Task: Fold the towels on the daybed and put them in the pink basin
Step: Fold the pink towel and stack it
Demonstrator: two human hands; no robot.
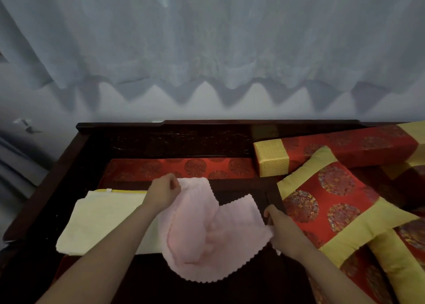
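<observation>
A pink towel point(202, 232) with zigzag edges hangs loosely between my hands over the dark wooden daybed point(161, 140). My left hand point(163, 192) pinches its far left corner. My right hand point(279, 228) grips its right edge beside the cushion. The towel sags in the middle and partly overlaps a pale yellow towel point(101, 221) lying flat on the left. The pink basin is not in view.
A red and gold square cushion point(333, 202) lies right of my right hand, with a long red and gold bolster point(333, 149) behind it. A red patterned seat pad point(184, 168) runs along the back. White curtains point(207, 50) hang behind the daybed.
</observation>
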